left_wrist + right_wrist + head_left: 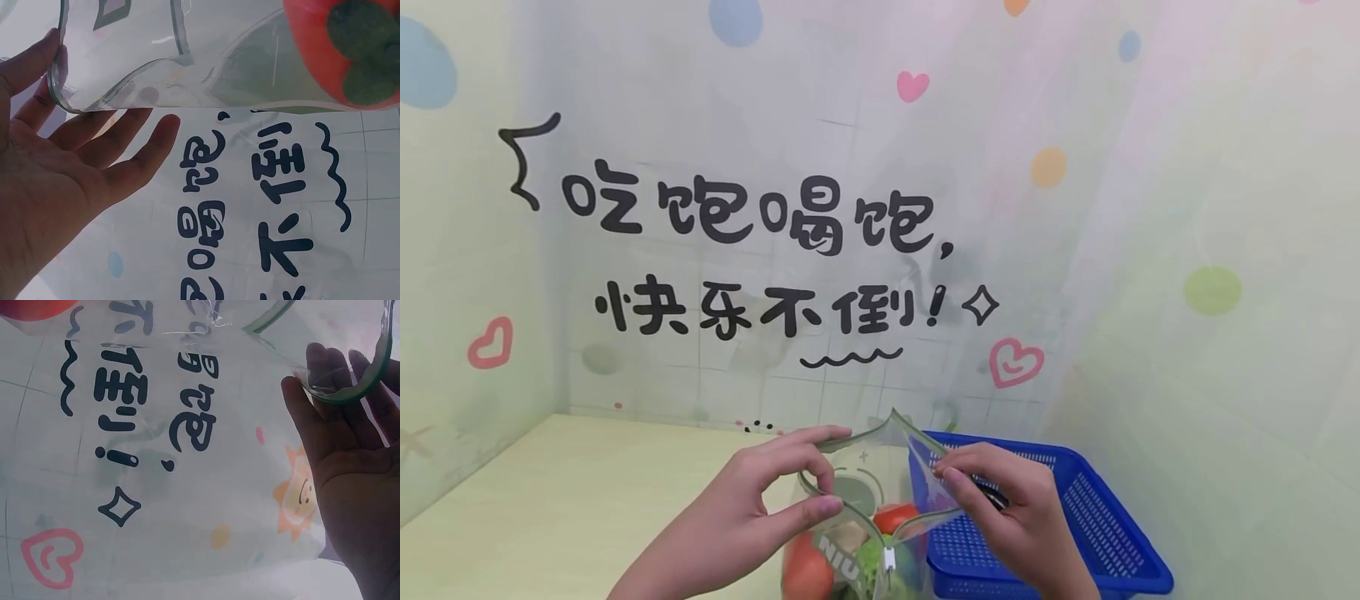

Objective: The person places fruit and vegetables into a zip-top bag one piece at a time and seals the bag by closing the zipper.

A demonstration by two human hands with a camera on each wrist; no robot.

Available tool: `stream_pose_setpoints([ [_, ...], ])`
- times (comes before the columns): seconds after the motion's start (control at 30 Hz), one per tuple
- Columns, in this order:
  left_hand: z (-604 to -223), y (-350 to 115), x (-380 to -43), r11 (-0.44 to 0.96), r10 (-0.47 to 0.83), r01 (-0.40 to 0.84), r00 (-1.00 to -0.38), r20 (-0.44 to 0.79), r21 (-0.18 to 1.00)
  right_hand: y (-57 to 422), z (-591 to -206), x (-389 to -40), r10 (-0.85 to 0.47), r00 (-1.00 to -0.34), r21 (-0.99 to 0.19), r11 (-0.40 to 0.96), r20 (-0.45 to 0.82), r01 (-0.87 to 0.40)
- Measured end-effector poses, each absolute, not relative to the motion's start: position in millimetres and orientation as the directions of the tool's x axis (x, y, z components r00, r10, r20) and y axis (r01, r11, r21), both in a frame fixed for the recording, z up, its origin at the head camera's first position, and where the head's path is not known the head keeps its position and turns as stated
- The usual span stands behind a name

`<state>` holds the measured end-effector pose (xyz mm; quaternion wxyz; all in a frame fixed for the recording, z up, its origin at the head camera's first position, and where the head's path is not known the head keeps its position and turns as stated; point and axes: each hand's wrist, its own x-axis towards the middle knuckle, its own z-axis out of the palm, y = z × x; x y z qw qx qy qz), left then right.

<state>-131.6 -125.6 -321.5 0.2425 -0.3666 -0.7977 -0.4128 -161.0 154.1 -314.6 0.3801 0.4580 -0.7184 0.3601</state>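
Observation:
A clear zip bag (841,560) with a green-edged mouth and a white slider (890,558) stands spread apart at the front centre. Inside are red tomato-like pieces (808,568), something leafy green (872,552) and other produce partly hidden. My left hand (752,500) pinches the left side of the bag's mouth between thumb and fingers. On the opposite side, my right hand (1018,504) grips the rim. In the left wrist view, a red item with a green top (312,37) shows through the plastic. The right wrist view has the green rim (350,397) across my fingers.
A blue plastic basket (1123,533) sits behind and right of the bag, partly covered by my right hand. Pale tabletop (550,500) stretches to the left. Behind stands a printed wall (775,108) with dark lettering, hearts and dots.

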Motion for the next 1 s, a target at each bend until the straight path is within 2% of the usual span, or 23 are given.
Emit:
stream_pose_setpoints([
  [0.27, -322.0, -126.3, -131.1, 0.392, 0.386, 0.788, -0.609, 0.693, 0.475, 159.9, -325.5, -173.7, -0.404, -0.289, -0.171, 0.303, 0.868, -0.937],
  [0.57, -321.2, -125.4, -130.4, 0.384, 0.397, 0.79, -0.609, 0.687, 0.478, 160.8, -326.1, -173.1, -0.399, -0.276, -0.155, 0.308, 0.874, -0.939],
  [1.0, -320.7, -123.4, -132.1, 0.387, 0.392, 0.775, -0.628, 0.672, 0.499, 164.3, -321.9, -172.7, -0.31, -0.285, -0.152, 0.39, 0.907, -0.908],
])
